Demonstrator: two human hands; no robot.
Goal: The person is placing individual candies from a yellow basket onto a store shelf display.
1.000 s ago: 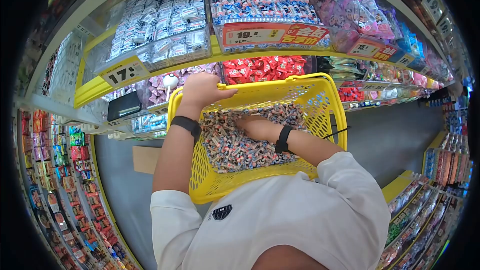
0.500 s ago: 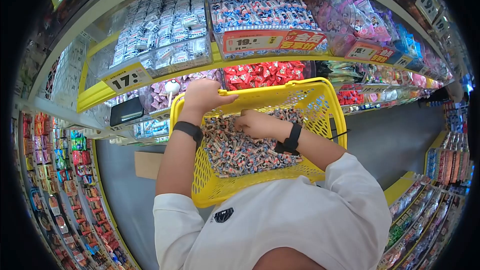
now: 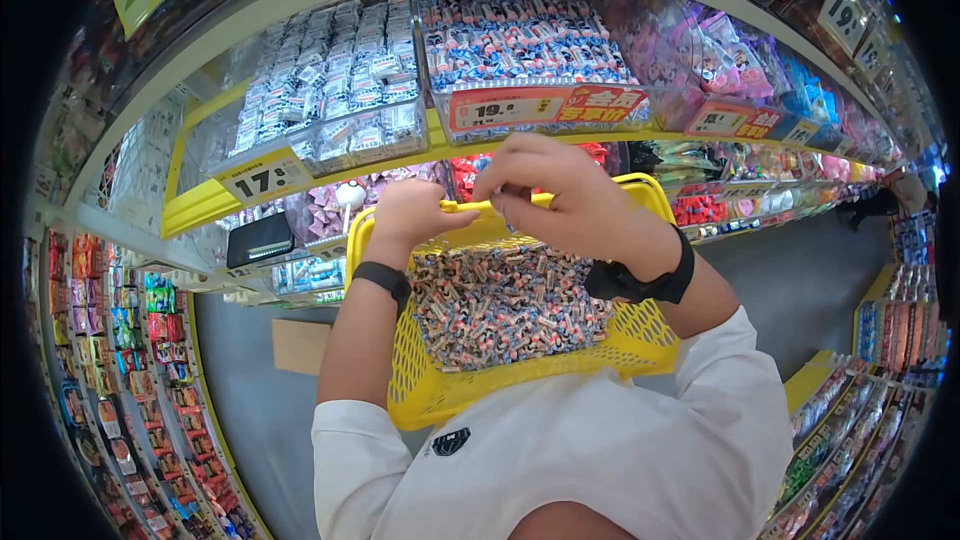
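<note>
My left hand (image 3: 412,215) is wrapped round the far rim of a yellow basket (image 3: 450,395), near its left corner. Many small wrapped candies (image 3: 505,310) lie in the basket. My right hand (image 3: 560,190) is raised above the basket's far rim, its fingers curled together. A small bit of something shows beneath its fingertips, too small to name. Beyond the hands, a clear bin of blue and pink wrapped candies (image 3: 520,35) bears a red price sign (image 3: 545,108). White packets (image 3: 345,75) fill the bin to its left.
A black phone-like object (image 3: 260,242) lies on the lower shelf at left, near a white round item (image 3: 350,196). Red candies (image 3: 600,153) sit behind the basket. Cardboard (image 3: 301,346) is on the floor at left. Stocked shelves stand on both sides; a person (image 3: 905,195) is partly visible far right.
My right hand has risen from the candies in the basket to above its far rim. My left hand keeps its hold on the rim. The view has shifted slightly.
</note>
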